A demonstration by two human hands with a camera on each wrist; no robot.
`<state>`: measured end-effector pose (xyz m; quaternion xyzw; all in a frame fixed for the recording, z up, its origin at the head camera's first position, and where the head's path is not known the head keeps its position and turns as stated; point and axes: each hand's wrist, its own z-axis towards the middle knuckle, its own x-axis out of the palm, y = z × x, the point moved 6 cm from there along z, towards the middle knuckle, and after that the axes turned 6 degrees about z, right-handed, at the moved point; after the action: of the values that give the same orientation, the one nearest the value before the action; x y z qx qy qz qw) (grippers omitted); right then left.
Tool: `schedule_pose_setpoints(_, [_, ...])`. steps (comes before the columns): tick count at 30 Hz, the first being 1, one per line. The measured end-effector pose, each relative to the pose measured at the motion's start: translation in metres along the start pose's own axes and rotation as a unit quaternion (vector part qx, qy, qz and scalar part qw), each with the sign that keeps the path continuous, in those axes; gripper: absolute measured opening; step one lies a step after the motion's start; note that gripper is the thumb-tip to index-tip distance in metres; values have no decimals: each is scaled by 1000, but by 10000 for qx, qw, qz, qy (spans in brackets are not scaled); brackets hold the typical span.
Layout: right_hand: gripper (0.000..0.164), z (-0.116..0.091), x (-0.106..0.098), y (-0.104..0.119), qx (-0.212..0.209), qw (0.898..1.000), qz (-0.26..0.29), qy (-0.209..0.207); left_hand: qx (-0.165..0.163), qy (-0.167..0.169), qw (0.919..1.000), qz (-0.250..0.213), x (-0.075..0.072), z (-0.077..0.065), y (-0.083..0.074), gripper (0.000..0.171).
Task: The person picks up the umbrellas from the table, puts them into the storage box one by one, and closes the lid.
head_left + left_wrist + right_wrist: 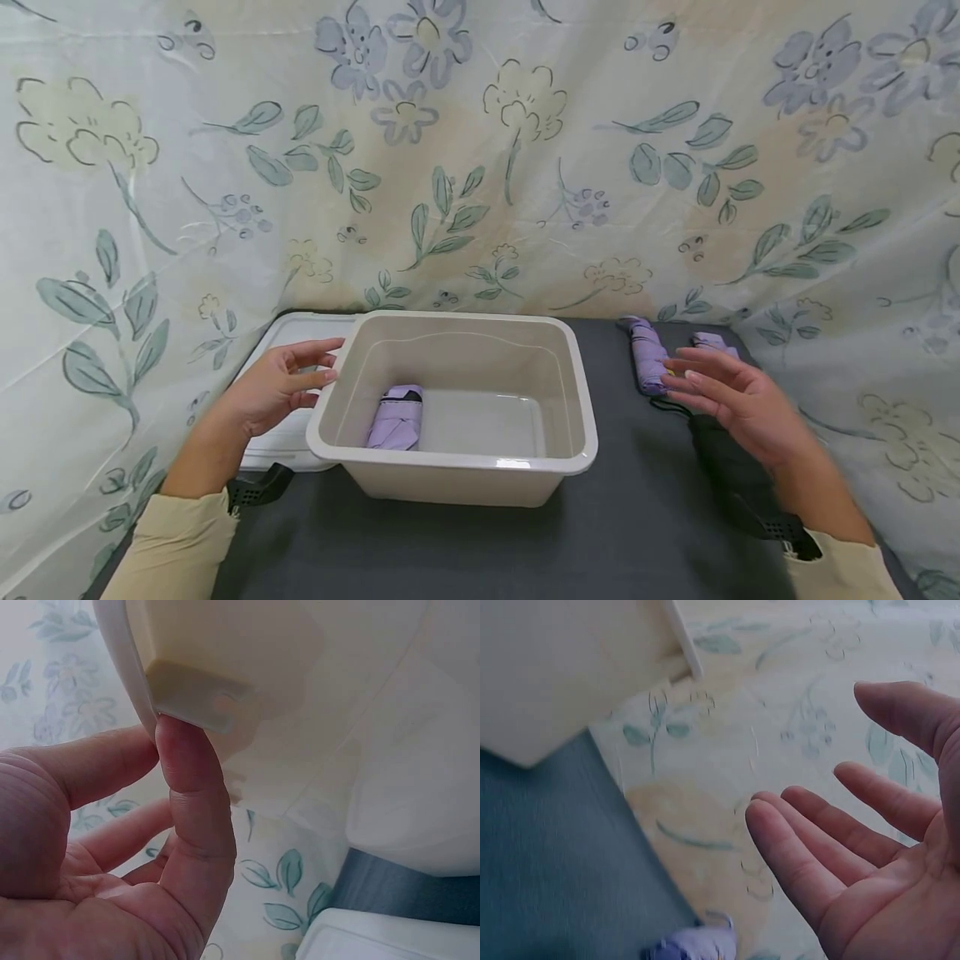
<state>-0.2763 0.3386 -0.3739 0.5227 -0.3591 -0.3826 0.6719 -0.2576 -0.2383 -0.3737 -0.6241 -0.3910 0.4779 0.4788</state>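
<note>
A beige plastic storage bin (450, 492) stands in the middle of the table, with a folded lilac umbrella (396, 418) inside at its left. My left hand (288, 385) pinches the bin's left rim; in the left wrist view the thumb and a finger (199, 802) meet at the rim's edge. Over on the right, my right hand (731, 404) hovers with relaxed, spread fingers and nothing in it. Close by it lie a folded lilac umbrella (647, 354), a second lilac one (712, 342) partly hidden behind the hand, and a black folded umbrella (723, 467) with a cord loop.
A white lid (288, 450) lies flat to the left, partly under the bin. The dark grey table (600, 533) backs onto a flowered curtain (465, 167), which also hangs at both sides.
</note>
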Motion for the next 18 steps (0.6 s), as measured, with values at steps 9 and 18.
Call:
schedule_pose_setpoints(9, [39,-27,-33,-25,112,9984,115,-550,31,35,9999,154,0,3,1,65])
schedule_pose_setpoints(18, [48,-52,-64,-49,860,9570,-2036,-1880,100,72,9999,-8,-1,5,1,64])
